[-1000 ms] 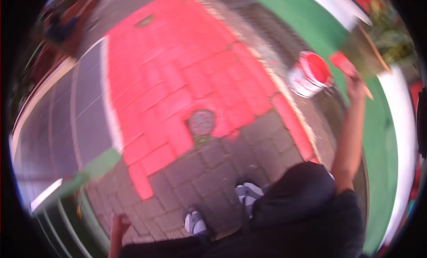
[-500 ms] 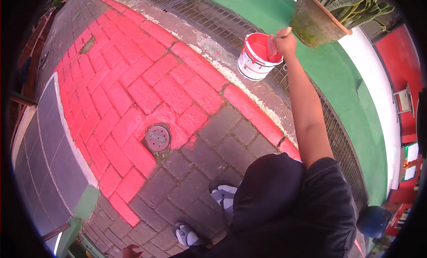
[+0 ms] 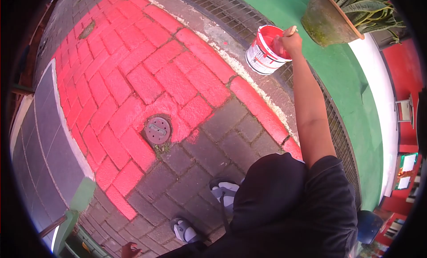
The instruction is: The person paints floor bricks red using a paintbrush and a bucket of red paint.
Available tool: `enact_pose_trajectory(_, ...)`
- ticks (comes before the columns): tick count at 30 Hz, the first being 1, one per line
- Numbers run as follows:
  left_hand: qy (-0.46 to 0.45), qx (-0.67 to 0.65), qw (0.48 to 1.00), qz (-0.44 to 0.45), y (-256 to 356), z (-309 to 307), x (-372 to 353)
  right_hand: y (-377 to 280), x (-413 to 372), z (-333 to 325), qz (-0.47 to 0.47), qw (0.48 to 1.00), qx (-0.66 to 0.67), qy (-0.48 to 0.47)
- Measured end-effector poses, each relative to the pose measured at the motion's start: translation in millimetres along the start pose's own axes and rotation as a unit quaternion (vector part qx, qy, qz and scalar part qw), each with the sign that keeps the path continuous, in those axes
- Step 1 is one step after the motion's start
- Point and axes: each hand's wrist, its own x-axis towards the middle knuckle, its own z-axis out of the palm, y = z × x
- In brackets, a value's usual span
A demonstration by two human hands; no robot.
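My right hand [image 3: 291,42] is closed around a paintbrush [image 3: 290,31], its pale handle end sticking out above the fist. The brush's red-coated lower part is inside a white paint bucket [image 3: 265,61] of red paint. The bucket tilts slightly toward my hand, beside the drain grating. My left hand [image 3: 130,250] hangs low at the bottom left edge, fingers loosely curled and apart, with nothing visible in it. Wet-looking red paint covers many paving bricks [image 3: 147,84]; the bricks near my feet [image 3: 191,182] are bare grey.
A round metal drain cover [image 3: 158,130] sits at the paint's edge. A potted snake plant [image 3: 331,20] stands on the green strip [image 3: 356,106] beyond the grating [image 3: 340,146]. Grey tiles [image 3: 44,146] and a green bin-like object [image 3: 89,244] lie left.
The bucket has tipped a little toward my right hand, and the brush has shifted slightly within it. The view has turned slightly. My left hand stays low.
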Motion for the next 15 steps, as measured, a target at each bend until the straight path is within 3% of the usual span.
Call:
enact_pose_trajectory(3, -0.02, 0.012, 0.999, -0.031, 4.2, -4.5, -0.5, 2.8, -1.4, -11.2, -0.011, 0.998, 0.038, 0.054)
enact_pose_trajectory(5, -0.005, -0.033, 0.999, 0.001, 10.0, -6.4, 1.8, 5.3, -5.3, -25.7, -0.031, 0.981, 0.169, 0.089)
enact_pose_trajectory(6, -0.005, -0.034, 0.999, 0.004, 10.2, -4.2, 4.9, -5.2, -20.7, -36.8, -0.025, 0.972, 0.218, 0.083)
enact_pose_trajectory(9, 0.003, 0.009, 1.0, 0.017, 14.3, -1.1, 5.9, 0.3, -24.3, -48.5, -0.04, 0.984, 0.17, 0.022)
enact_pose_trajectory(11, -0.028, -0.003, 0.999, -0.02, 18.6, -0.8, 3.9, 4.8, -29.1, -49.2, -0.028, 0.983, 0.181, 0.027)
enact_pose_trajectory(15, -0.037, -0.047, 0.998, -0.01, 35.2, -10.8, -0.9, 11.9, -28.9, -56.1, 0.002, 0.968, 0.249, 0.003)
